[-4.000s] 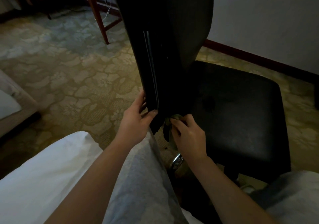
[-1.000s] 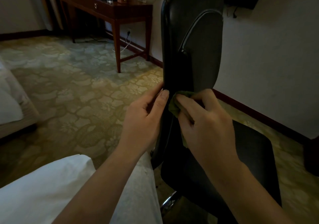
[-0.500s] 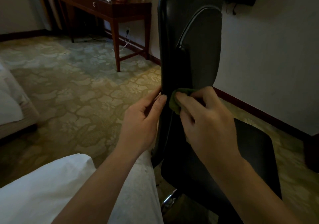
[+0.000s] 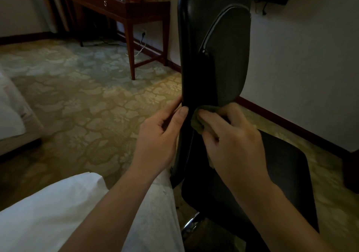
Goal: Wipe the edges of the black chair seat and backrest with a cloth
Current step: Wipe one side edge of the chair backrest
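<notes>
The black chair backrest (image 4: 196, 61) stands upright in the middle of the head view, seen edge-on, with the black seat (image 4: 285, 174) to its lower right. My left hand (image 4: 161, 137) grips the backrest's near edge, thumb against it. My right hand (image 4: 231, 141) holds a green cloth (image 4: 197, 118) bunched under its fingers and presses it on the backrest's side edge about halfway up. Most of the cloth is hidden under my fingers.
A wooden desk (image 4: 124, 9) with a bottle and small items stands at the back against the wall. A cable runs from a wall socket (image 4: 143, 32) down to the carpet. A bed corner (image 4: 11, 119) lies at left, white bedding (image 4: 48, 213) under my arms.
Since four seconds ago my hands and the cloth have moved up the backrest edge from its bottom. Over the last second my right hand slid the cloth slightly along the edge.
</notes>
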`<state>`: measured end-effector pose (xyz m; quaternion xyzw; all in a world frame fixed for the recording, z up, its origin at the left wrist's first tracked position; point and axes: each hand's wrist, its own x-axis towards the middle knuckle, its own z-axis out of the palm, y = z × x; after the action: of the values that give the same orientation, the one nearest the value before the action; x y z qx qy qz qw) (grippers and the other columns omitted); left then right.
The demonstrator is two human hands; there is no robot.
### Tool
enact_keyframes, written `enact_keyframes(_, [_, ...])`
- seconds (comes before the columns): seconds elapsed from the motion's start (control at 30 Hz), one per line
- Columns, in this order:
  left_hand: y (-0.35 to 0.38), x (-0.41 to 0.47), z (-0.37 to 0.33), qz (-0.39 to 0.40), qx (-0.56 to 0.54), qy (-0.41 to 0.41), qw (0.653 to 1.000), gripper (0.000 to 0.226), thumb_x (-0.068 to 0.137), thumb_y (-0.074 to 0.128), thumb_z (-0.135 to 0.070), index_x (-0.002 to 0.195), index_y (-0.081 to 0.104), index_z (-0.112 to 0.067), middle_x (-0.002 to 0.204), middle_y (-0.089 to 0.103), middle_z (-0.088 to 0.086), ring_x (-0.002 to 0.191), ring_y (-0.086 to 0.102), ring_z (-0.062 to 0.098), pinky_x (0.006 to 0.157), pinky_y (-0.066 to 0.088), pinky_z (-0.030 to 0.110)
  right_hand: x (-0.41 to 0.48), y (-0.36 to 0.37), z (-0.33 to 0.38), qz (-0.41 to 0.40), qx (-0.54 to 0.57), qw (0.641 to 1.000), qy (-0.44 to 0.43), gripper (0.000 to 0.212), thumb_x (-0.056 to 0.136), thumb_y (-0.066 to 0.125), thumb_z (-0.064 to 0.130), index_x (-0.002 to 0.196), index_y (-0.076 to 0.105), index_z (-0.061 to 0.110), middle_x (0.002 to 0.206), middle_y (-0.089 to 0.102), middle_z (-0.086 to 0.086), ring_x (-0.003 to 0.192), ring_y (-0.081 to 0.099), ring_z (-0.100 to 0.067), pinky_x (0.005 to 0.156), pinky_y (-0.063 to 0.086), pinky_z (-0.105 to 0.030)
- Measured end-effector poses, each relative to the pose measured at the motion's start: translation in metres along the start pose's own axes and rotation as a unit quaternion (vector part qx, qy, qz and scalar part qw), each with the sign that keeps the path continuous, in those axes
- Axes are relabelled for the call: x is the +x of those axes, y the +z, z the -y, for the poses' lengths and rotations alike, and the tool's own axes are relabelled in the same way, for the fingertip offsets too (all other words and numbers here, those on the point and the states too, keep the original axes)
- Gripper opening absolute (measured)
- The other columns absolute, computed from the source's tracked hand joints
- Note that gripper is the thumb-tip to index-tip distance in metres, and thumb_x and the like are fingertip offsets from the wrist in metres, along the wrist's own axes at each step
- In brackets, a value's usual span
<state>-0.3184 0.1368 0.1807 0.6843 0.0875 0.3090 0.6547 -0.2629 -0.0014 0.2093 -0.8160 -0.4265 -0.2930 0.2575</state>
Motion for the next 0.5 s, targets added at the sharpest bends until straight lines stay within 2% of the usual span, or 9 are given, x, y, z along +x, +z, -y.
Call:
enact_keyframes(0.17, [-0.001,0.001,0.0,0.001,-0.004,0.008,1.0,0.044,0.097,0.053,-0.037,0.139,0.057,-0.025,0.128,0.067,-0.014,0.122,0.06,0.004,0.104,0.05,0.041,0.01,0.0,-0.002,-0.027,0.014,1.0,-0.002,0.028,0.088,0.065,0.012,0.116,0.069,0.006,0.098,0.063,-0.008,0.075,0.053,-0.008,0.063,0.049,-0.021])
enact_keyframes(0.3, [-0.001,0.001,0.001,-0.005,-0.008,0.003,1.0,0.042,0.093,0.054,-0.04,0.134,0.059,-0.029,0.126,0.068,-0.016,0.12,0.061,0.002,0.104,0.05,0.04,0.005,0.008,-0.002,-0.02,0.012,1.0,-0.009,0.026,0.089,0.068,0.011,0.114,0.069,0.006,0.099,0.062,-0.01,0.076,0.057,-0.014,0.062,0.053,-0.026])
enact_keyframes(0.4, [-0.001,0.002,0.001,-0.003,-0.009,0.003,1.0,0.046,0.093,0.054,-0.042,0.135,0.06,-0.025,0.126,0.068,-0.014,0.121,0.061,0.004,0.104,0.05,0.041,0.001,0.008,-0.002,0.009,0.004,1.0,-0.013,0.024,0.089,0.062,0.015,0.111,0.07,0.006,0.096,0.061,-0.009,0.073,0.057,-0.015,0.06,0.054,-0.029])
enact_keyframes(0.5, [-0.001,0.002,0.0,0.002,-0.004,0.005,1.0,0.046,0.092,0.054,-0.042,0.135,0.059,-0.025,0.125,0.068,-0.016,0.12,0.061,0.002,0.103,0.051,0.039,-0.005,0.005,-0.004,0.072,-0.011,0.997,-0.013,0.021,0.086,0.06,0.018,0.101,0.072,0.009,0.091,0.059,-0.007,0.065,0.055,-0.016,0.052,0.054,-0.033])
